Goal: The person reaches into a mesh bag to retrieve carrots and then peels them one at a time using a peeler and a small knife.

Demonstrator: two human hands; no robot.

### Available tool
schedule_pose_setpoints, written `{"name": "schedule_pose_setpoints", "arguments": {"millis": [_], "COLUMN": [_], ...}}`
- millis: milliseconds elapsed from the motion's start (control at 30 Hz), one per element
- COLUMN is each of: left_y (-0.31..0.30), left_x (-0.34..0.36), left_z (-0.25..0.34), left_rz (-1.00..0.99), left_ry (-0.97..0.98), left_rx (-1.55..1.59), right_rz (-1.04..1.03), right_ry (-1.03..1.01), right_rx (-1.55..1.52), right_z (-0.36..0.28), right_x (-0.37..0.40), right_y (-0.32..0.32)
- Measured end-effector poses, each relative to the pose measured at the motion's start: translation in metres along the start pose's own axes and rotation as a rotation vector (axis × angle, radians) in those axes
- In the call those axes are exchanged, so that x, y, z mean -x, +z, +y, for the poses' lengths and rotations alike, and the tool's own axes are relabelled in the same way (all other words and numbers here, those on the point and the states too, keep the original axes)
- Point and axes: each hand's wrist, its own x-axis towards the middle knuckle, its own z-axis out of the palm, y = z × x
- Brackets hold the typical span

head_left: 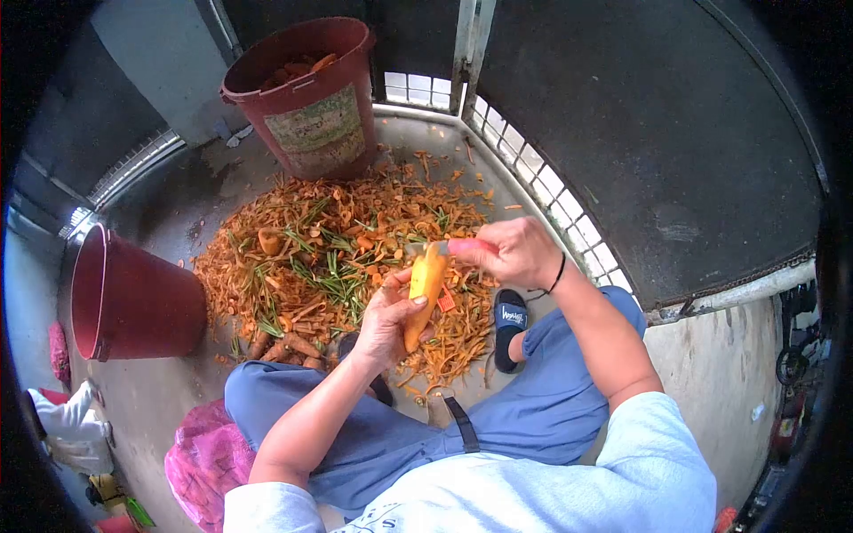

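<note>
My left hand is wrapped around the lower part of a peeled, bright orange carrot, its thick end tilted up and away from me. In my right hand is the red handle of a peeler, its metal head lying across the carrot's upper end. Under both hands spreads a heap of carrot peelings mixed with green stalk bits. Several unpeeled, brownish carrots lie at the heap's near left edge, close to my knee.
A tall red bucket holding carrots stands behind the heap. Another red bucket lies on its side at the left. A pink mesh sack rests by my left thigh. Dark gate panels close off the back and right.
</note>
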Motion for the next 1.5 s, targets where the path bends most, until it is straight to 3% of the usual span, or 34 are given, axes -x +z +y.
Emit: {"name": "schedule_pose_setpoints", "arguments": {"millis": [167,267,400,467,500,667,767,867,933,1000,1067,1200,1267,1333,1500], "left_y": [0.007,0.008,0.004,0.003,0.004,0.000,0.005,0.011,0.016,0.010,0.003,0.019,0.008,0.001,0.007], "left_x": [0.003,0.001,0.001,0.002,0.003,-0.005,-0.002,0.001,0.002,-0.003,-0.005,0.001,-0.002,-0.003,-0.004], "left_z": [-0.002,-0.002,-0.002,-0.001,-0.002,-0.007,-0.005,-0.003,-0.002,-0.001,0.003,0.011,0.007,0.004,0.004], "left_rz": [-0.027,0.066,0.025,-0.022,-0.026,0.070,0.090,0.077,0.117,0.130,0.097,0.159,0.137,0.115,0.117], "left_ry": [0.003,0.033,0.054,0.045,0.046,0.151,0.137,0.157,0.126,0.126,0.041,0.088,0.085,0.082,0.066], "left_rx": [-0.025,-0.024,-0.056,-0.154,-0.155,-0.155,-0.200,-0.236,-0.233,-0.227,-0.215,-0.292,-0.233,-0.174,-0.150], "right_rz": [-0.084,-0.092,-0.061,0.024,-0.040,-0.116,-0.115,0.031,-0.008,0.019,-0.070,-0.185,-0.194,-0.138,-0.193], "right_ry": [0.105,-0.016,0.034,0.155,0.235,0.008,0.061,0.194,0.438,0.372,0.351,0.237,0.185,0.006,-0.035], "right_rx": [-0.098,-0.113,-0.060,0.006,0.008,-0.102,-0.035,0.107,-0.054,-0.086,-0.466,-0.590,-0.552,-0.353,-0.160], "right_z": [-0.009,-0.018,-0.004,0.014,0.017,-0.020,-0.014,0.007,0.008,0.017,0.008,-0.001,-0.004,-0.007,-0.027], "right_x": [0.000,0.005,0.003,-0.001,-0.002,0.007,0.005,-0.002,-0.005,-0.002,0.002,0.005,0.004,0.005,0.007], "right_y": [-0.014,0.001,0.004,0.000,-0.002,0.004,0.008,0.001,-0.004,0.012,0.024,0.029,0.025,0.022,0.020]}}
